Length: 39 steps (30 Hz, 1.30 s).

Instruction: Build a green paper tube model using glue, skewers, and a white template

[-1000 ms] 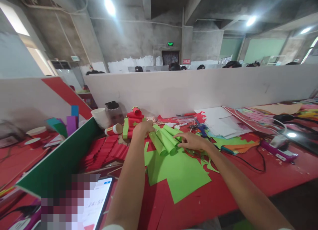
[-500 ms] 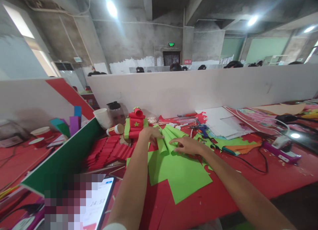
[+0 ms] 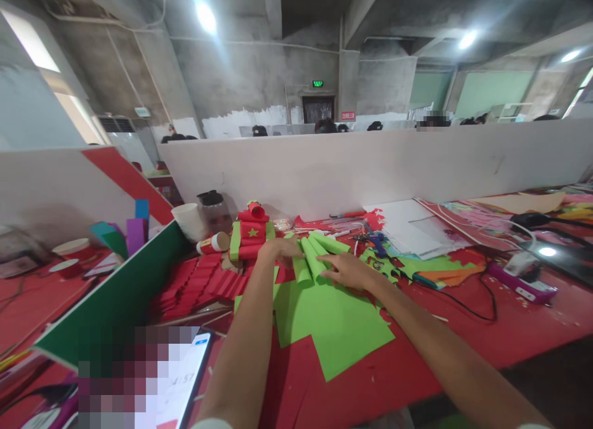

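Observation:
Several light-green paper rolls (image 3: 317, 265) lie side by side at the far end of flat green paper sheets (image 3: 336, 324). My left hand (image 3: 283, 250) reaches over the left edge of the rolls, its fingers stretched and partly hidden from view. From the right, my right hand (image 3: 345, 270) rests its spread fingers against the rolls. Neither hand grips them. Just beyond my left wrist stands a red and green paper piece (image 3: 253, 233) with a yellow star. Left of it are pleated red paper strips (image 3: 204, 280).
A green board (image 3: 120, 293) and a phone (image 3: 185, 379) are on the left. White cups (image 3: 189, 222) and a dark-lidded jar (image 3: 215, 212) stand behind. Paper scraps, a blue glue gun (image 3: 378, 243) and a purple power strip (image 3: 523, 284) lie right. A white partition (image 3: 370, 163) closes the back.
My right hand's fingers have shifted slightly, and the rightmost green roll shows more fully. The whole view has moved a little; my left hand stays by the rolls.

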Each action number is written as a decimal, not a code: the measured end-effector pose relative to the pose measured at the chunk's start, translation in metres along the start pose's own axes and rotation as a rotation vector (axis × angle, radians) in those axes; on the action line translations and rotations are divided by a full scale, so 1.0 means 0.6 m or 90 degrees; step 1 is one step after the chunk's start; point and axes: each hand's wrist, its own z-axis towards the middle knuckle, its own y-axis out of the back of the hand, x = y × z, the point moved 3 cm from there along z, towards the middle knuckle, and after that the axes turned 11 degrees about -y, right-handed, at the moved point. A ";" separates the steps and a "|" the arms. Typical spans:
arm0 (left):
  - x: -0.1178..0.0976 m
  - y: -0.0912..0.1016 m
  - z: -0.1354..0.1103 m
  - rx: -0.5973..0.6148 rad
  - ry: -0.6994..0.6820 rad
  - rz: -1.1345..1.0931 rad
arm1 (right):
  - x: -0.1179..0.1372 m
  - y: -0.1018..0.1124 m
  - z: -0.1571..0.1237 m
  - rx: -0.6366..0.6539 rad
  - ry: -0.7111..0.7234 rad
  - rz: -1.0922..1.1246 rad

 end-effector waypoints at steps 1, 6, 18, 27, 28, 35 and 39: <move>0.000 -0.001 0.000 0.028 0.000 -0.036 | 0.000 -0.001 0.000 0.005 0.001 -0.001; 0.005 0.002 0.003 0.051 -0.012 -0.136 | 0.000 -0.004 0.001 0.006 0.014 -0.006; 0.014 0.013 -0.003 0.081 0.039 -0.141 | -0.041 0.039 0.004 -0.076 -0.063 0.104; 0.020 0.022 -0.009 0.064 0.062 -0.092 | -0.266 0.152 -0.048 -0.380 -0.479 -0.042; 0.018 0.023 -0.011 0.066 0.062 -0.088 | -0.289 0.155 -0.058 -0.394 -0.528 -0.066; 0.016 0.025 -0.014 0.049 0.069 -0.086 | -0.377 0.146 -0.085 -0.365 -0.708 -0.104; 0.017 0.025 -0.012 0.047 0.061 -0.091 | -0.399 0.147 -0.084 -0.362 -0.726 -0.076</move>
